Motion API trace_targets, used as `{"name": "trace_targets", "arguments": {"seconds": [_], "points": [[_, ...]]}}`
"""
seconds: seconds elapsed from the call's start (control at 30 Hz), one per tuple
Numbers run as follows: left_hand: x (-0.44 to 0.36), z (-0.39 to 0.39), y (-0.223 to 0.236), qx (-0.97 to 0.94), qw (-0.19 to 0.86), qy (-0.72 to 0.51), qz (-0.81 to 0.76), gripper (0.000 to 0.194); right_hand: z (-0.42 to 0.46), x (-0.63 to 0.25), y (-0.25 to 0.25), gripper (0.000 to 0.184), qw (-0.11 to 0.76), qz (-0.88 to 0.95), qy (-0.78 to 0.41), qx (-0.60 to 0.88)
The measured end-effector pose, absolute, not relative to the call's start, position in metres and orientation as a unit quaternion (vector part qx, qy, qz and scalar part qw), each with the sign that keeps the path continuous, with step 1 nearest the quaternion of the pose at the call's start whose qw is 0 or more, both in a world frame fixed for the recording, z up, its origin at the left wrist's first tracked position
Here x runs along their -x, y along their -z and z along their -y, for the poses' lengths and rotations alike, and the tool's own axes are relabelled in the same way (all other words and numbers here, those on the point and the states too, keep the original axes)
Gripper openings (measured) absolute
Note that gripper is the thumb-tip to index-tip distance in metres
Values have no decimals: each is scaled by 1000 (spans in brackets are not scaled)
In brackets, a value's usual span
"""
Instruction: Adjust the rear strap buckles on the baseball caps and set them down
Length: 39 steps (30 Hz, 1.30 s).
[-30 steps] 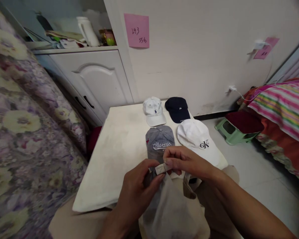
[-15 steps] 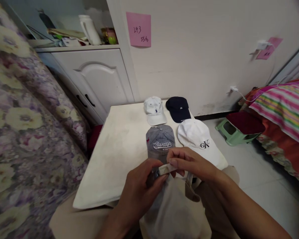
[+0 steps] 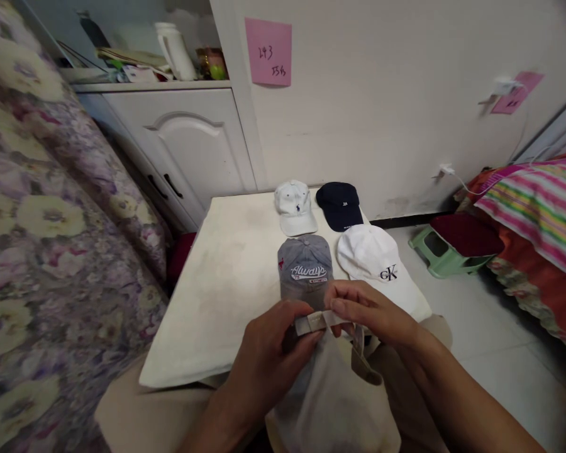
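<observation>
Just changed: over the last second the right hand [image 3: 370, 308] drew a little further right, and more pale strap [image 3: 302, 326] showed on the left of the clasp [image 3: 317, 321]; the whole view also slid slightly, so part of the shift was the camera's.
Meaning: the strap seemed to be passing through or turning at the clasp; judged as strap work partway along, since neither hand had let go.
Left hand: fingers [image 3: 298, 308] and thumb curled in, pinching the strap at the clasp [image 3: 268, 352].
Right hand: nearly closed, thumb and forefinger pinching the strap just right of the clasp; other fingers folded, partly hidden.
Beige cap: one, hung below both hands at the near edge of the table [image 3: 202, 302], in front of the person [image 3: 334, 402].
Caps on table: four, namely one pale cap [image 3: 295, 204], one navy cap [image 3: 338, 204], one grey cap [image 3: 304, 255], one white cap [image 3: 368, 248]; grey one's lower part was hidden.
Caps in all: five.
Pink notes: two, both on the wall [image 3: 270, 53].
Green stool: one, right of the table [image 3: 429, 248].
White jug: one, on the cabinet shelf [image 3: 175, 53].
Black handles: two, on the cabinet [image 3: 173, 186].
White plugs: two, right-hand wall [image 3: 447, 168].
</observation>
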<state>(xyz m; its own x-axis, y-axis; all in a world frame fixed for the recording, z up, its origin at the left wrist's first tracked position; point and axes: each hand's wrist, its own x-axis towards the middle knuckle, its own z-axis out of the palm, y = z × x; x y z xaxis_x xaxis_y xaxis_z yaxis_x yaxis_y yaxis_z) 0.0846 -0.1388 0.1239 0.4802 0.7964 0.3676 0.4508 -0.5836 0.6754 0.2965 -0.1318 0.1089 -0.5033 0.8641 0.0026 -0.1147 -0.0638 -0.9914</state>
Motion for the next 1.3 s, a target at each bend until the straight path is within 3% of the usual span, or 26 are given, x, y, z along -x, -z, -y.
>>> {"name": "trace_targets", "arguments": {"seconds": [0.17, 0.43, 0.57, 0.87, 1.3], "points": [[-88, 140, -127, -797, 304, -326, -408, 19, 137, -298, -106, 34, 363, 565, -664, 328], [-77, 137, -130, -643, 595, -307, -373, 28, 137, -299, -99, 31, 380, 522, -692, 322], [-74, 135, -126, -564, 686, -302, -347, 29, 137, -299, -98, 33, 380, 502, -709, 318], [-75, 137, -124, -581, 666, -294, -364, 17, 137, -300, -103, 31, 359, 513, -709, 323], [-81, 137, -121, -506, 721, -275, -385, 24, 143, -300, -109, 26, 388, 492, -714, 312]]}}
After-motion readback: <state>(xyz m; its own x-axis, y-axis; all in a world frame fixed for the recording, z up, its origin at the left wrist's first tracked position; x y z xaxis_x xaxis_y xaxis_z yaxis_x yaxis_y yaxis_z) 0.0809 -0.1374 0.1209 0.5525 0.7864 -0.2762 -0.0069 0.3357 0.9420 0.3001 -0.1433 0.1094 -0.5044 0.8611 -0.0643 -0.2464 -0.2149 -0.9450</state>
